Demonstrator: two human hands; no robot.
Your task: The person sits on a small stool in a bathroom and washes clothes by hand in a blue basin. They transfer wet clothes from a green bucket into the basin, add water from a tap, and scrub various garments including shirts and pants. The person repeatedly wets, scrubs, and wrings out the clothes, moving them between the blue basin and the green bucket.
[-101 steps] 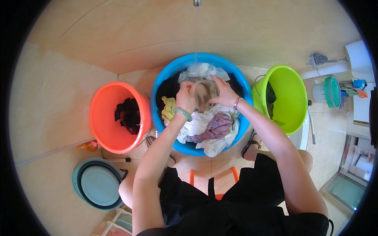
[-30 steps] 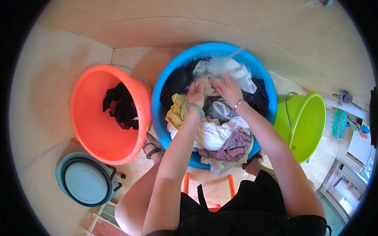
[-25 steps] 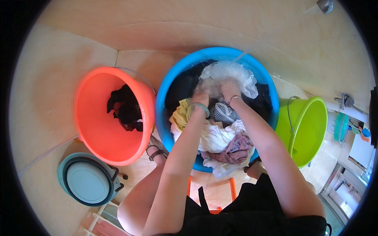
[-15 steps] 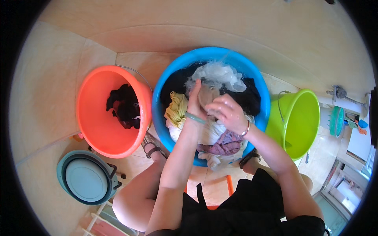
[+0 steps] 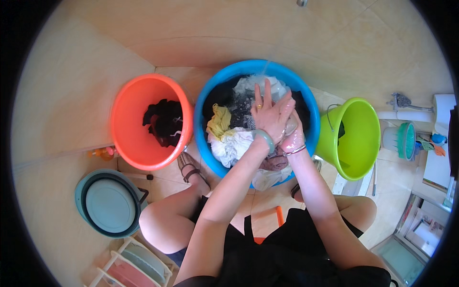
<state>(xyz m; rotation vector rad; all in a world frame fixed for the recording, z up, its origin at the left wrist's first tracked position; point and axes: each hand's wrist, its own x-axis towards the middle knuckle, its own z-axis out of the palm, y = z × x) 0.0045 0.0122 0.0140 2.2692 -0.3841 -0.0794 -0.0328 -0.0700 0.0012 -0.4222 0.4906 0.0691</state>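
Observation:
Both hands meet above a blue tub [image 5: 204,158] of wet laundry. My left hand [image 5: 272,115], with a pale green bangle on its wrist, is turned with fingers spread and presses against the right. My right hand [image 5: 293,138], wet and foamy, wears a thin bracelet and closes round a small beige thing [image 5: 290,126], which I cannot make out. Left of the hands are a yellow cloth [image 5: 219,122] and a white garment [image 5: 231,147]. A mauve cloth [image 5: 275,162] shows below my wrists. Beyond my fingers, water falls on a whitish translucent bundle [image 5: 248,85] among dark, soapy cloth.
An orange bucket [image 5: 128,143] holding dark clothes stands left, a lime green bucket [image 5: 340,158] with something dark inside right. A grey-blue basin [image 5: 86,210] and a white rack [image 5: 114,253] are at lower left. The tiled wall [image 5: 201,50] rises behind the tub.
My hands, apart before with the beige thing at the left one, have come together, the left over the right. The view has shifted, and dark foamy cloth shows more plainly in the tub.

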